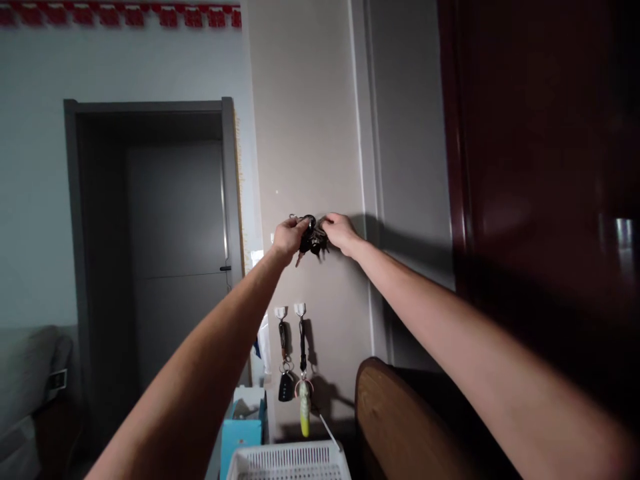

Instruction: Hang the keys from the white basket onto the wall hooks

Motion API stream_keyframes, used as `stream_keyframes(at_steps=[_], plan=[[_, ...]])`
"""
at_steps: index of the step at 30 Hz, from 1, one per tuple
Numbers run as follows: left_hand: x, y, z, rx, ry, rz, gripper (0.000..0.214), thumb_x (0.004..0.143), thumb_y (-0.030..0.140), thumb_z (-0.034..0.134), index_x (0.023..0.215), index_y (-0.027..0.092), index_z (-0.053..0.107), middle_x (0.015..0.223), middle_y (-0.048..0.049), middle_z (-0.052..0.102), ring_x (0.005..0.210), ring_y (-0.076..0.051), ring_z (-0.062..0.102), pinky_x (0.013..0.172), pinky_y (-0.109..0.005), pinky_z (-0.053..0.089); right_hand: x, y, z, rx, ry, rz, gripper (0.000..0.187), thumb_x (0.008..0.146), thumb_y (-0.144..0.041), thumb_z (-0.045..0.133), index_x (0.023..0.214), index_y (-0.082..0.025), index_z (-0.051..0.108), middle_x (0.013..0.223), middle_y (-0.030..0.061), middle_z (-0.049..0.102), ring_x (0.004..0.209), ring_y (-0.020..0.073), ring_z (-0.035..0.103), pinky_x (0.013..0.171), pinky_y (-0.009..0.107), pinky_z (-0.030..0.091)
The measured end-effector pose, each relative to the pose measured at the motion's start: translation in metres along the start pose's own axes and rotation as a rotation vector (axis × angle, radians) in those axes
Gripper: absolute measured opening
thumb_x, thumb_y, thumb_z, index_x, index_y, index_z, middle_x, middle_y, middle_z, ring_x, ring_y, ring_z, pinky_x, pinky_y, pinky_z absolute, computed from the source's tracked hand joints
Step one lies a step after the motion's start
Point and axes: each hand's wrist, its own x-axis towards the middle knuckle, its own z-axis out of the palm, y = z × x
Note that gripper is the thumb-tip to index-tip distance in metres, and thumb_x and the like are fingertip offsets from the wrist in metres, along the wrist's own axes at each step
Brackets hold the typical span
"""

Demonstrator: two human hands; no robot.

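Key bunch [311, 241] at wall: your left hand [289, 237] pinches it from nine o'clock, your right hand [340, 231] from three.

Red paper trim [120, 13] along top edge of white wall. Gray door frame [73, 200], gray door [175, 220] inside, dark handle [226, 268] at its right edge. Beige wall panel [305, 100]: two white hooks low on it, side by side, left hook [281, 312] with black car fob [286, 387], right hook [299, 309] with black strap [303, 347] and yellow-green charm [305, 400]. Below: white slotted basket [290, 460], blue box [241, 433] just left of it. Rounded wooden board [395, 420] right of basket. Dark red door [540, 133] far right. Gray sofa [30, 373] far left.
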Motion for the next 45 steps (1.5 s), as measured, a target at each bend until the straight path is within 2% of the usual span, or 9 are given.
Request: stream_keyframes(at_steps=[4, 12, 15, 19, 23, 26, 33, 38, 45], plan=[[-0.038, -0.01, -0.025, 0.063, -0.189, -0.134, 0.021, 0.062, 0.029, 0.049, 0.07, 0.01, 0.051, 0.058, -0.0012, 0.05, 0.052, -0.006, 0.045, 0.053, -0.021, 0.035, -0.048, 0.0, 0.012, 0.073, -0.231, 0.085, 0.014, 0.064, -0.018, 0.037, 0.068, -0.013, 0.05, 0.049, -0.0037, 0.044, 0.044, 0.0046, 0.038, 0.041, 0.015, 0.029], [-0.212, -0.122, -0.069, 0.375, -0.592, -0.573, 0.016, 0.059, 0.022, 0.045, 0.063, 0.01, 0.056, 0.054, 0.0001, 0.052, 0.049, -0.007, 0.042, 0.045, -0.017, 0.031, -0.245, 0.093, 0.047, -0.044, -0.847, 0.574, 0.021, 0.064, -0.017, 0.033, 0.075, -0.015, 0.051, 0.053, -0.0013, 0.047, 0.041, 0.006, 0.039, 0.036, 0.017, 0.028], [-0.245, -0.148, -0.076, 0.574, -0.719, -0.609, 0.017, 0.057, 0.018, 0.043, 0.064, 0.012, 0.058, 0.058, 0.0004, 0.056, 0.055, -0.009, 0.046, 0.047, -0.017, 0.032, -0.279, 0.106, 0.052, -0.205, -0.975, 0.527, 0.022, 0.058, -0.014, 0.039, 0.074, -0.017, 0.054, 0.059, -0.0001, 0.052, 0.05, 0.0082, 0.044, 0.04, 0.017, 0.029], [-0.218, -0.16, -0.085, 0.94, -0.64, -0.558, 0.016, 0.057, 0.022, 0.045, 0.063, 0.015, 0.058, 0.063, -0.0014, 0.058, 0.061, -0.013, 0.05, 0.054, -0.02, 0.034, -0.255, 0.107, 0.059, -0.279, -1.082, 0.319, 0.02, 0.055, -0.017, 0.045, 0.071, -0.017, 0.057, 0.063, 0.0004, 0.056, 0.055, 0.0105, 0.048, 0.044, 0.018, 0.031], [-0.158, -0.174, -0.081, 0.931, -0.123, -0.576, 0.033, 0.06, 0.035, 0.042, 0.084, 0.015, 0.052, 0.081, -0.0053, 0.058, 0.07, -0.014, 0.051, 0.056, -0.021, 0.036, -0.201, 0.12, 0.081, -0.335, -0.471, 0.333, 0.029, 0.064, -0.03, 0.042, 0.085, -0.015, 0.053, 0.081, 0.006, 0.057, 0.071, 0.0131, 0.05, 0.055, 0.02, 0.035], [-0.134, -0.184, -0.067, 0.925, 0.003, -0.585, 0.03, 0.061, 0.038, 0.041, 0.08, 0.019, 0.054, 0.08, -0.0049, 0.059, 0.071, -0.016, 0.052, 0.055, -0.022, 0.036, -0.179, 0.128, 0.095, -0.376, -0.358, 0.365, 0.027, 0.064, -0.034, 0.042, 0.078, -0.014, 0.055, 0.076, 0.0071, 0.058, 0.068, 0.0143, 0.051, 0.055, 0.021, 0.035], [-0.12, -0.149, -0.052, 0.98, 0.004, -0.373, 0.022, 0.061, 0.035, 0.04, 0.068, 0.02, 0.055, 0.069, -0.0019, 0.059, 0.064, -0.014, 0.051, 0.049, -0.021, 0.033, -0.155, 0.094, 0.082, -0.279, -0.233, 0.167, 0.021, 0.063, -0.034, 0.042, 0.067, -0.016, 0.054, 0.062, 0.0019, 0.058, 0.056, 0.0104, 0.05, 0.051, 0.019, 0.035], [-0.105, -0.115, -0.059, 0.953, 0.011, -0.328, 0.022, 0.062, 0.033, 0.04, 0.068, 0.018, 0.054, 0.065, -0.0021, 0.058, 0.061, -0.012, 0.05, 0.047, -0.019, 0.032, -0.144, 0.08, 0.079, -0.236, -0.261, 0.233, 0.019, 0.062, -0.03, 0.041, 0.065, -0.017, 0.055, 0.058, 0.0009, 0.057, 0.052, 0.0094, 0.05, 0.045, 0.018, 0.033], [-0.146, -0.131, -0.062, 0.931, -0.239, -0.463, 0.017, 0.057, 0.027, 0.046, 0.066, 0.016, 0.056, 0.063, -0.0021, 0.058, 0.057, -0.011, 0.051, 0.047, -0.017, 0.034, -0.158, 0.105, 0.072, -0.275, -0.268, 0.361, 0.019, 0.059, -0.028, 0.043, 0.064, -0.016, 0.056, 0.056, 0.0019, 0.056, 0.05, 0.01, 0.049, 0.043, 0.018, 0.032]])
